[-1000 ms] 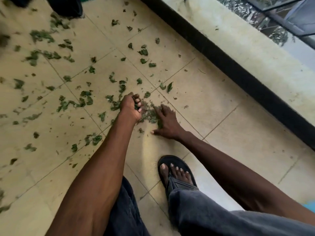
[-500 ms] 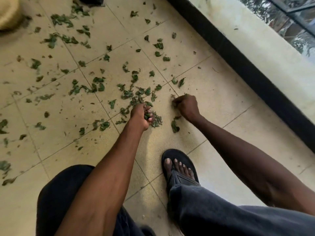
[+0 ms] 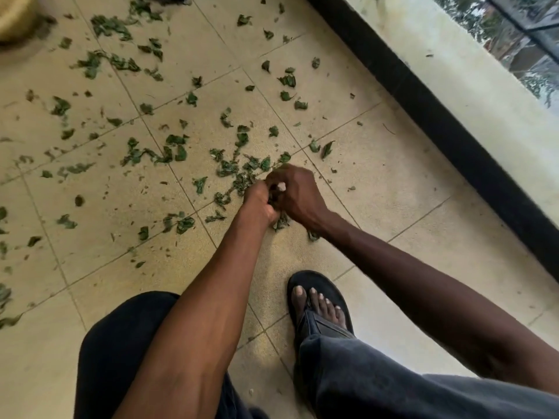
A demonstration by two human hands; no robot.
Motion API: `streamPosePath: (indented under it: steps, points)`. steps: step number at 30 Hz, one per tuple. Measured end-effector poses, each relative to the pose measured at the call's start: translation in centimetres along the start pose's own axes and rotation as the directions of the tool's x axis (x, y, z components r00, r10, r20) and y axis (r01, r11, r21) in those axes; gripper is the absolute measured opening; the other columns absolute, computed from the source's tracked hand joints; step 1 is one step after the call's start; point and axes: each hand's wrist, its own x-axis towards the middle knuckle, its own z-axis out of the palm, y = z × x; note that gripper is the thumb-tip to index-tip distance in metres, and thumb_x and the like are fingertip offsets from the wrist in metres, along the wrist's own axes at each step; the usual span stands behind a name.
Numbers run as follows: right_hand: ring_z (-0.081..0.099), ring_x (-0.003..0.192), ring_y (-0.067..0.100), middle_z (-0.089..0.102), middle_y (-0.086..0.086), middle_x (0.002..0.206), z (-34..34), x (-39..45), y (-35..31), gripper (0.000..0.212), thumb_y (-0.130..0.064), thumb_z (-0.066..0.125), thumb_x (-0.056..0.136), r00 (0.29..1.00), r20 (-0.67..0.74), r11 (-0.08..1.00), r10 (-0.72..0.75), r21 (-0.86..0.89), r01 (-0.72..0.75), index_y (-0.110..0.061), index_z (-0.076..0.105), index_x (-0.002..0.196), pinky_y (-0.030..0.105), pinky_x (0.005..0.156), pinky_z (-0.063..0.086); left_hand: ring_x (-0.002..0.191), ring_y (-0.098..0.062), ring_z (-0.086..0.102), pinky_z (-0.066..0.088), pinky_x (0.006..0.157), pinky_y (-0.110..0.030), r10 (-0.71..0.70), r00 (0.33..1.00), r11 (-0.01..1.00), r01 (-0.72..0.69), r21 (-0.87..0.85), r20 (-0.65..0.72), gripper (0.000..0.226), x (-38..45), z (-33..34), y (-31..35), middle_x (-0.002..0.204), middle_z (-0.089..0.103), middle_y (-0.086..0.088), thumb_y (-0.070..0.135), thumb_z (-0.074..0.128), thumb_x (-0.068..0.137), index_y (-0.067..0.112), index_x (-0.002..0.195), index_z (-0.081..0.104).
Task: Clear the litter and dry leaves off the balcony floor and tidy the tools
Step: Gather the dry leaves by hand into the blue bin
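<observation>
Green dry leaves (image 3: 239, 173) lie scattered over the beige tiled balcony floor (image 3: 393, 189), thickest just beyond my hands. My left hand (image 3: 259, 204) is curled into a fist around a bunch of leaves at the middle of the view. My right hand (image 3: 298, 193) presses against it from the right, its fingers curled over more leaves. A few leaves (image 3: 281, 222) stick out under both hands. What lies between the two palms is hidden.
A black skirting strip (image 3: 453, 131) and a pale ledge (image 3: 484, 92) run along the right side. My right foot in a black sandal (image 3: 317, 300) stands just below the hands. A yellowish object (image 3: 13, 19) sits at the top left corner.
My right hand has moved left and closed in against my left hand, bringing leaves with it. The left hand has stayed curled on its bunch.
</observation>
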Motion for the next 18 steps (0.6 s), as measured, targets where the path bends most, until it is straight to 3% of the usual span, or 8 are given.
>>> streamPosePath:
  steps: [2,4,6,9,11,14,18]
  points:
    - [0.065,0.090,0.015,0.072,0.003,0.099,-1.6,2.4,1.8,0.012,-0.002,0.068,0.083,0.996,0.075,0.993,0.054,0.100,-0.061,-0.010,0.075,0.088,0.031,0.081,0.055,0.036,-0.011,0.037,0.030,0.036,-0.013,-0.004,1.000,1.000,0.004,-0.027,-0.004,0.034,0.5,0.0,0.7,0.050,0.043,0.001,0.011,0.027,0.099,0.015,0.071,0.045]
    - [0.065,0.106,0.019,0.069,0.009,0.116,-3.6,5.4,4.3,0.017,-0.001,0.058,0.091,0.980,0.041,0.971,0.194,0.130,-0.198,-0.004,0.072,0.100,0.032,0.092,0.055,0.034,-0.008,0.029,0.017,0.033,-0.013,-0.004,1.000,0.996,0.005,-0.087,0.015,0.037,0.4,0.1,1.2,0.052,0.036,0.004,0.011,0.024,0.099,0.017,0.067,0.043]
    - [0.056,0.121,0.022,0.058,0.011,0.134,-4.7,8.2,7.6,0.028,-0.016,0.058,0.096,0.957,-0.008,0.957,0.288,-0.009,-0.289,-0.006,0.064,0.121,0.039,0.105,0.045,0.039,-0.008,0.029,0.016,0.033,-0.014,-0.004,0.999,0.994,0.008,-0.110,0.040,0.038,0.1,0.4,1.2,0.054,0.037,0.004,0.010,0.023,0.099,0.016,0.068,0.044]
    - [0.048,0.125,0.030,0.044,0.013,0.144,-4.3,10.2,11.2,0.056,-0.039,0.052,0.097,0.908,0.151,0.917,0.390,-0.150,-0.369,-0.008,0.042,0.142,0.051,0.105,0.041,0.041,-0.009,0.029,0.017,0.034,-0.014,-0.014,0.999,0.994,0.019,-0.103,0.051,0.037,-0.1,0.8,1.0,0.053,0.038,0.004,0.009,0.021,0.097,0.014,0.071,0.046]
    - [0.038,0.133,0.032,0.037,0.013,0.148,-3.0,9.7,12.3,0.053,-0.042,0.044,0.100,0.909,0.230,0.923,0.347,-0.252,-0.289,-0.011,0.040,0.143,0.057,0.108,0.035,0.041,-0.009,0.029,0.016,0.034,-0.014,-0.010,0.999,0.996,0.015,-0.093,0.052,0.035,-0.3,0.9,1.0,0.054,0.038,0.004,0.008,0.021,0.096,0.014,0.072,0.046]
    - [0.025,0.143,0.034,0.032,0.013,0.155,-1.6,6.2,12.4,0.040,-0.027,0.038,0.102,0.952,0.290,0.953,0.100,-0.303,-0.008,-0.012,0.049,0.137,0.051,0.114,0.031,0.038,-0.008,0.030,0.016,0.035,-0.014,0.002,0.999,0.996,0.002,-0.087,0.048,0.034,-0.1,0.8,0.9,0.049,0.040,0.004,0.009,0.022,0.095,0.015,0.072,0.047]
    - [0.022,0.147,0.024,0.029,0.008,0.157,-0.4,0.1,12.3,0.047,-0.017,0.033,0.100,0.932,0.363,0.963,-0.004,-0.251,0.102,-0.008,0.038,0.146,0.045,0.118,0.028,0.037,-0.009,0.030,0.016,0.035,-0.015,0.011,0.999,0.999,-0.009,-0.052,0.040,0.032,0.2,0.7,0.3,0.052,0.039,0.004,0.011,0.024,0.095,0.016,0.072,0.046]
